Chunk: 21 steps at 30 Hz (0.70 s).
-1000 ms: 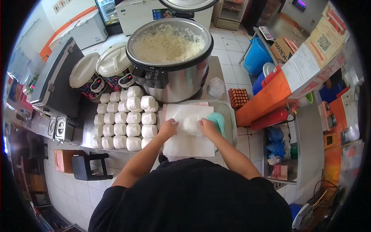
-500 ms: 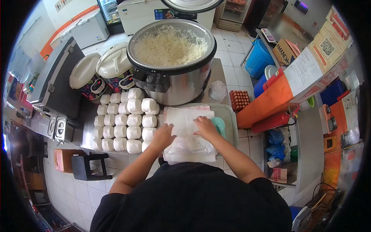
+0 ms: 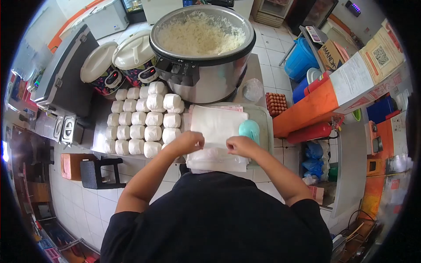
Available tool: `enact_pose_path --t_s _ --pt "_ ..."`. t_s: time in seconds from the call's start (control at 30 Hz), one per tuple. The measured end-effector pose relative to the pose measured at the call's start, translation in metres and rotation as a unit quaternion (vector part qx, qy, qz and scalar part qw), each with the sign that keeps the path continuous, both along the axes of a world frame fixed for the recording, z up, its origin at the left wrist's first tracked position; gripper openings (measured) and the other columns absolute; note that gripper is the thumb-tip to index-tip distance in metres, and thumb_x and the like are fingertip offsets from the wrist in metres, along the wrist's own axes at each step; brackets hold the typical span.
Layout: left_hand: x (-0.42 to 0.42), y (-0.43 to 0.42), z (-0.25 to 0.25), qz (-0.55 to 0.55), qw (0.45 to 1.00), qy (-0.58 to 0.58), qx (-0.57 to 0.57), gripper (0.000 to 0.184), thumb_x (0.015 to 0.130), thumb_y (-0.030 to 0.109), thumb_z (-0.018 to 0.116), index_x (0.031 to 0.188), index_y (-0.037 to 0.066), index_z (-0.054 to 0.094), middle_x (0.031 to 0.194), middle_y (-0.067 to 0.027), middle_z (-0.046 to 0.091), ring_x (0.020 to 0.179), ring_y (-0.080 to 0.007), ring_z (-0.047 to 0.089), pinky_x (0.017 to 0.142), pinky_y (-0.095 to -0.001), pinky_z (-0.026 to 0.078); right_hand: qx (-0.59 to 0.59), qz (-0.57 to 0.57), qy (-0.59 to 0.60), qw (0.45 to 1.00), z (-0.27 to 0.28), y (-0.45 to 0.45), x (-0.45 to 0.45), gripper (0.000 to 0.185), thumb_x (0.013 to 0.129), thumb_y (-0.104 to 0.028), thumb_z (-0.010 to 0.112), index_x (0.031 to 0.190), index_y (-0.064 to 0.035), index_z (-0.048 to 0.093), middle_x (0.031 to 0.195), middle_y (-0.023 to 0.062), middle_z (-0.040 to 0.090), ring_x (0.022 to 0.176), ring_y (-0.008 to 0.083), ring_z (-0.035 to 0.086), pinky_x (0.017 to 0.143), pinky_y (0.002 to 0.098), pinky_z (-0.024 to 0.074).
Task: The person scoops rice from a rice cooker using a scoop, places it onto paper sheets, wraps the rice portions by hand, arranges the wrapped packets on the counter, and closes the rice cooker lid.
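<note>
A stack of white wrapping paper [image 3: 219, 120] lies in front of me on a greenish tray [image 3: 265, 127]. Over its near part a thin clear plastic sheet [image 3: 213, 154] stretches between my hands. My left hand [image 3: 191, 142] is closed in a pinch at the sheet's left side. On the right side my right hand [image 3: 241, 146] is curled shut the same way, fingertips partly hidden. A turquoise scoop or bowl [image 3: 249, 129] rests just beyond my right hand. To the left, white paper-wrapped packets [image 3: 138, 118] stand in rows, some of them stacked.
A large steel cooker [image 3: 201, 81] full of rice [image 3: 199, 35] stands beyond the paper. Two lidded rice cookers [image 3: 131, 57] and a grey cool box [image 3: 66, 74] are at the left. At the right are an egg tray [image 3: 276, 104], an orange post [image 3: 307, 114] and a fire extinguisher [image 3: 310, 132].
My hands were spread open over the paper; now both are closed and lower, nearer my body. The view has tilted slightly, so the cooker appears higher.
</note>
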<state>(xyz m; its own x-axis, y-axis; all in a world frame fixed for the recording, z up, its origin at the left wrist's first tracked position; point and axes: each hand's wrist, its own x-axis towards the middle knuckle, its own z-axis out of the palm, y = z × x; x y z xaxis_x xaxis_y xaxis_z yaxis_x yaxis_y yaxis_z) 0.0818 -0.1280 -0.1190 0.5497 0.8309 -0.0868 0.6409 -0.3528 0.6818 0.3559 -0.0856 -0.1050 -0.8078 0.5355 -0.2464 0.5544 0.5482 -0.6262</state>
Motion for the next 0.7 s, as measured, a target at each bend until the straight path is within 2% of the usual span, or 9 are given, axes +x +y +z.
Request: enact_pose_path --t_s 0.1,0.2,0.27,0.37,0.5,0.57,0.6,0.67,0.7 --pt "0.004 -0.033 -0.014 -0.051 0.997 -0.007 0.050 0.005 0.073 0.011 0.063 0.075 0.007 0.063 0.081 -0.0100 0.062 0.082 -0.0283 0.061 0.072 -0.0386 0.048 0.044 -0.023 0.041 0.998 -0.040 -0.034 0.015 0.012 0.073 -0.013 0.063 0.079 -0.0029 0.059 0.080 0.0138 0.057 0.079 0.0327 0.057 0.070 0.0415 0.0458" --pt "0.012 -0.046 -0.050 -0.025 0.999 0.020 0.027 0.007 0.074 0.011 0.059 0.074 0.006 0.064 0.084 -0.0110 0.062 0.084 -0.0290 0.060 0.076 -0.0391 0.048 0.072 -0.050 0.086 0.992 -0.067 -0.049 0.013 0.007 0.072 -0.008 0.059 0.075 -0.0022 0.059 0.079 0.0134 0.057 0.080 0.0319 0.057 0.072 0.0397 0.0463" --pt "0.021 -0.045 -0.068 0.023 0.998 -0.005 0.056 0.006 0.074 0.006 0.059 0.076 0.004 0.065 0.084 -0.0125 0.061 0.087 -0.0312 0.059 0.079 -0.0386 0.048 0.079 -0.121 0.132 0.981 -0.083 -0.054 0.008 0.007 0.073 -0.008 0.059 0.075 -0.0006 0.059 0.080 0.0141 0.057 0.080 0.0325 0.057 0.074 0.0396 0.0467" --pt "0.024 -0.044 -0.046 -0.008 0.999 -0.006 0.035 0.008 0.075 0.007 0.059 0.078 0.004 0.066 0.087 -0.0132 0.062 0.088 -0.0322 0.059 0.081 -0.0379 0.048 0.070 -0.132 0.165 0.975 -0.056 -0.062 -0.001 0.009 0.072 -0.007 0.060 0.077 0.0003 0.060 0.082 0.0148 0.058 0.081 0.0327 0.057 0.075 0.0390 0.0472" --pt "0.025 -0.046 -0.056 0.003 0.996 -0.046 0.076 0.009 0.076 0.010 0.060 0.080 0.004 0.066 0.088 -0.0136 0.063 0.089 -0.0329 0.059 0.080 -0.0382 0.048 0.136 -0.133 0.160 0.969 -0.074 -0.062 0.000 0.010 0.071 -0.006 0.061 0.079 0.0006 0.060 0.084 0.0168 0.060 0.083 0.0307 0.059 0.075 0.0380 0.0476" --pt "0.023 -0.041 -0.073 0.020 0.999 0.037 0.022 0.014 0.074 0.013 0.066 0.084 0.004 0.066 0.090 -0.0148 0.063 0.091 -0.0337 0.059 0.081 -0.0376 0.048 0.097 -0.125 0.150 0.976 -0.094 -0.050 0.004 0.014 0.072 -0.005 0.062 0.084 0.0001 0.060 0.079 0.0177 0.062 0.077 0.0310 0.061 0.071 0.0394 0.0485" --pt "0.022 -0.039 -0.076 0.019 0.999 0.039 0.022 0.014 0.074 0.013 0.066 0.084 0.004 0.066 0.090 -0.0148 0.063 0.091 -0.0337 0.059 0.081 -0.0376 0.048 0.098 -0.126 0.151 0.976 -0.093 -0.045 0.002 0.014 0.072 -0.005 0.062 0.084 0.0001 0.060 0.079 0.0177 0.062 0.077 0.0310 0.061 0.071 0.0394 0.0485" --pt "0.022 -0.032 -0.076 0.120 0.990 0.008 -0.071 0.023 0.069 0.016 0.071 0.087 0.002 0.065 0.088 -0.0159 0.062 0.091 -0.0331 0.059 0.083 -0.0365 0.048 -0.025 -0.186 0.109 0.976 -0.081 -0.033 0.000 0.013 0.074 -0.003 0.059 0.086 -0.0001 0.057 0.073 0.0174 0.063 0.071 0.0343 0.062 0.065 0.0423 0.0486" --pt "0.023 -0.028 -0.072 0.117 0.991 0.008 -0.071 0.023 0.069 0.016 0.071 0.087 0.002 0.065 0.088 -0.0159 0.062 0.091 -0.0331 0.059 0.083 -0.0365 0.048 -0.015 -0.196 0.090 0.976 -0.072 -0.028 -0.006 0.016 0.074 0.001 0.056 0.090 -0.0007 0.054 0.072 0.0175 0.063 0.069 0.0385 0.062 0.063 0.0455 0.0479"
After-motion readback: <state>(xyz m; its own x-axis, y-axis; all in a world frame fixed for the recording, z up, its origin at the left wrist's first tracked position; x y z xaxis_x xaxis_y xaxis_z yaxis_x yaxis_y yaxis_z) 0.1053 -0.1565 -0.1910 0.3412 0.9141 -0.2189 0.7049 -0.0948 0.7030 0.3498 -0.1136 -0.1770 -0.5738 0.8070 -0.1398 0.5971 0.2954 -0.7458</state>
